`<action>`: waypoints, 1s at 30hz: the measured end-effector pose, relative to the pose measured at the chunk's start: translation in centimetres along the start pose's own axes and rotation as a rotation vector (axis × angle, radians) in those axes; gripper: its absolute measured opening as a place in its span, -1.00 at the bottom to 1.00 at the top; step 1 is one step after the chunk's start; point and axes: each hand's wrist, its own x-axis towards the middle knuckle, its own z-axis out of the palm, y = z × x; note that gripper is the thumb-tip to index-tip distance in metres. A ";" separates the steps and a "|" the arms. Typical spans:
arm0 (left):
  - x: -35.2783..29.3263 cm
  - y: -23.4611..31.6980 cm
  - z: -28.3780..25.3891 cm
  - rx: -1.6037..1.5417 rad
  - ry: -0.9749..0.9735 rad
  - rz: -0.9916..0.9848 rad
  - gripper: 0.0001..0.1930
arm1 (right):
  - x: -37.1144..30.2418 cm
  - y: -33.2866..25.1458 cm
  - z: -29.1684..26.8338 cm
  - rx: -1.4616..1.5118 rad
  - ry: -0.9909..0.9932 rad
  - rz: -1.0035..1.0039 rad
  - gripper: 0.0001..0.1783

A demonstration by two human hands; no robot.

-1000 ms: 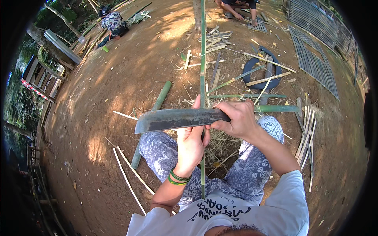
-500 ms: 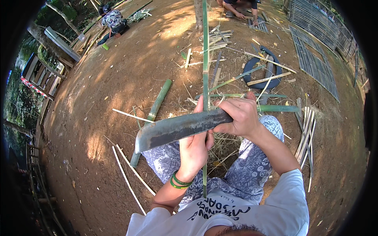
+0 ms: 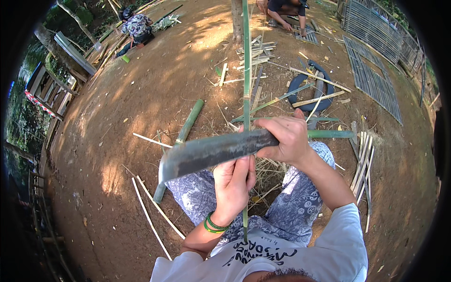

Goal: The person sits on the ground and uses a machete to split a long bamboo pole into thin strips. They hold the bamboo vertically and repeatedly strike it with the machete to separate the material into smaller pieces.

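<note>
While the machete [image 3: 213, 152] is held slantwise above the lap, its wide end out to the left of both hands, the green bamboo strip [image 3: 246, 70] passes under the blade, between the hands, far length reaching beyond them, near end at the shirt front.

Left hand [image 3: 232, 181]: fingers curled round the strip by the blade, thumb at the blade's lower edge; forearm up from lower left, green wristbands [image 3: 215, 223]. Right hand [image 3: 286, 139]: clenched on the machete's handle end, grip mostly hidden; forearm slanting in from lower right.

Ground: brown earth [image 3: 105, 122]. Left of the hands, pale strips [image 3: 149, 214], then a green bamboo tube [image 3: 190, 122]; far off that way, a person in a patterned top [image 3: 136, 26]. Straight beyond the hands, loose slats [image 3: 257, 52] near a tree trunk [image 3: 237, 23]; beyond and rightward, a second person [image 3: 287, 11] crouching, and a dark ring [image 3: 324, 67] with strips across it. Right of the right hand, more strips [image 3: 361, 167]; farther out, a slatted panel [image 3: 376, 84].
</note>
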 end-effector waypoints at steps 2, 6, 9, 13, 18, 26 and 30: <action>-0.6 -0.5 -0.3 0.065 -0.097 0.049 -0.52 | 0.2 1.1 -0.4 0.020 -0.002 0.126 -0.25; 0.3 -0.2 -0.6 0.101 -0.122 0.029 -0.51 | 0.1 0.4 -0.2 -0.004 -0.012 -0.016 -0.27; -0.3 -0.3 -0.1 0.049 -0.067 0.030 -0.53 | 0.7 0.1 -0.7 -0.027 -0.047 0.044 -0.26; -0.3 -0.4 -0.4 0.080 -0.095 0.016 -0.54 | 0.6 1.4 -0.5 0.037 -0.016 0.098 -0.27; -0.3 -1.1 -1.2 0.000 -0.090 0.159 -0.53 | 1.5 1.3 -0.3 -0.029 0.009 0.039 -0.29; 0.5 -0.8 -1.7 0.117 -0.105 0.057 -0.49 | 2.9 3.6 -2.0 0.256 -0.023 0.443 -0.10; 2.3 -0.2 -2.0 -0.079 -0.127 -0.049 -0.44 | 2.2 2.2 -1.8 0.257 -0.076 0.405 0.04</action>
